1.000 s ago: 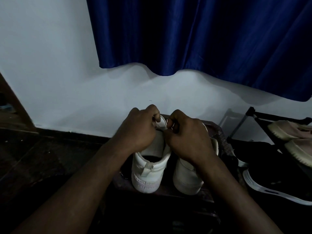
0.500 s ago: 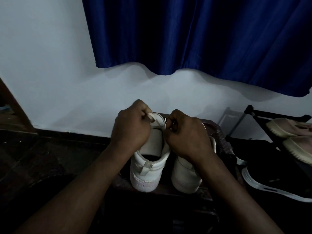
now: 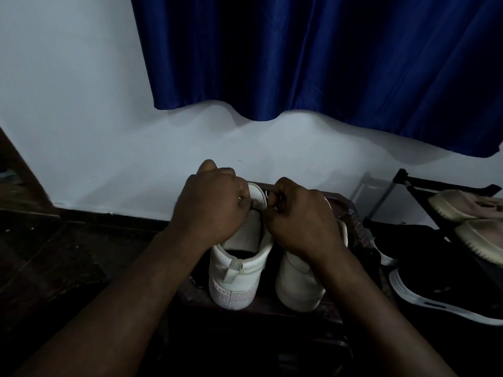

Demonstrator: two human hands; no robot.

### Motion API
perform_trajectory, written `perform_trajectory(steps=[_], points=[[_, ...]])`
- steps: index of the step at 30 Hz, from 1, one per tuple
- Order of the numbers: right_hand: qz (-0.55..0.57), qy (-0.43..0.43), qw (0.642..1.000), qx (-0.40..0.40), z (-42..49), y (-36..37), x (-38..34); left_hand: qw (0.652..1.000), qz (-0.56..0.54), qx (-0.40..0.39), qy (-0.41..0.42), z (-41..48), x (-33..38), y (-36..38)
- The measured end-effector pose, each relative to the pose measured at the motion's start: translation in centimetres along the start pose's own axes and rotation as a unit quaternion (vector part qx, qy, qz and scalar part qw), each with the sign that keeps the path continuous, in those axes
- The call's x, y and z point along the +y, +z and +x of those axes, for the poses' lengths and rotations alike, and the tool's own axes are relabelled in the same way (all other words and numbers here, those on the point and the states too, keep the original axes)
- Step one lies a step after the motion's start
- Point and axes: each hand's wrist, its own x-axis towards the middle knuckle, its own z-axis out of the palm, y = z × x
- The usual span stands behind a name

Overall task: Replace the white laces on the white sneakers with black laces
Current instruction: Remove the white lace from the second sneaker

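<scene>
Two white sneakers stand heel toward me on a dark stool [image 3: 261, 311]. Over the front of the left sneaker [image 3: 239, 270], my left hand [image 3: 209, 205] has its fingers curled by the raised white tongue [image 3: 257, 197]. My right hand [image 3: 302, 216] is curled at the tongue's right side and seems to pinch something small and dark there. It also covers the front of the right sneaker [image 3: 299, 281]. The laces themselves are hidden under both hands.
A blue curtain [image 3: 313, 55] hangs on the white wall behind. To the right stands a black shoe rack [image 3: 402, 183] with beige shoes [image 3: 468, 208], and a black shoe with a white sole [image 3: 435, 295] lies beside the stool. Dark floor lies to the left.
My left hand has shifted a little up and left along the tongue. The right hand has stayed at the tongue's right side.
</scene>
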Motion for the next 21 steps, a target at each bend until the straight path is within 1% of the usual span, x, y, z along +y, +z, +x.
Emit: perform_trajectory(steps=[2, 3, 4, 5, 6, 7, 8, 9, 10, 11, 12, 13, 14, 15, 16, 17, 18, 19, 21], points=[[-0.004, -0.003, 1.000, -0.003, 0.0, 0.0, -0.1, 0.999, 0.011, 0.028, 0.021, 0.0, 0.1, 0.3], [-0.005, -0.004, 1.000, -0.002, 0.0, -0.1, 0.0, 0.999, -0.016, 0.043, 0.011, 0.0, 0.3, 0.4], [-0.004, -0.003, 1.000, -0.001, 0.0, -0.1, 0.0, 0.996, -0.067, 0.063, -0.021, 0.0, 0.5, 0.5], [-0.002, -0.003, 1.000, -0.001, 0.0, -0.1, 0.0, 0.982, -0.146, 0.089, -0.081, 0.1, 0.8, 0.3], [0.000, -0.001, 1.000, -0.002, 0.0, -0.1, 0.1, 0.945, -0.255, 0.121, -0.167, 0.4, 0.8, -0.2], [0.000, -0.001, 1.000, -0.002, 0.0, 0.0, 0.1, 0.871, -0.388, 0.154, -0.258, 0.8, 0.7, -0.9], [-0.001, -0.002, 1.000, -0.002, 0.0, 0.1, 0.1, 0.769, -0.514, 0.175, -0.337, 1.1, 0.5, -1.7], [-0.002, -0.003, 1.000, -0.001, -0.1, 0.1, 0.1, 0.669, -0.607, 0.177, -0.389, 1.2, 0.2, -2.3], [-0.004, -0.003, 1.000, 0.000, -0.1, 0.2, 0.1, 0.600, -0.660, 0.168, -0.419, 1.3, -0.2, -2.7], [-0.004, -0.002, 1.000, 0.000, -0.1, 0.1, 0.1, 0.567, -0.684, 0.150, -0.434, 1.3, -0.7, -2.8], [-0.003, 0.000, 1.000, -0.001, -0.1, 0.1, 0.1, 0.570, -0.685, 0.127, -0.436, 1.2, -0.9, -2.9], [-0.003, 0.002, 1.000, -0.002, -0.1, 0.0, 0.1, 0.617, -0.654, 0.096, -0.427, 1.1, -1.2, -2.7], [-0.003, 0.003, 1.000, -0.003, 0.0, 0.0, 0.1, 0.708, -0.579, 0.059, -0.399, 0.9, -1.4, -2.5], [-0.001, 0.002, 1.000, -0.004, 0.0, 0.0, 0.0, 0.810, -0.472, 0.025, -0.348, 0.8, -1.7, -2.3], [0.000, 0.000, 1.000, -0.005, -0.1, 0.0, 0.0, 0.889, -0.360, -0.003, -0.284, 0.7, -1.8, -2.3], [0.001, -0.002, 1.000, -0.005, -0.1, -0.1, -0.1, 0.934, -0.282, -0.026, -0.218, 0.7, -1.7, -2.3], [0.001, -0.002, 1.000, -0.007, -0.1, 0.0, -0.1, 0.951, -0.250, -0.061, -0.172, 0.7, -1.5, -2.3], [0.001, 0.000, 1.000, -0.008, -0.1, 0.0, 0.0, 0.955, -0.238, -0.099, -0.145, 0.6, -1.2, -2.3], [0.005, 0.000, 1.000, -0.007, -0.1, 0.0, 0.1, 0.959, -0.192, -0.168, -0.122, 0.4, -0.3, -2.1]])
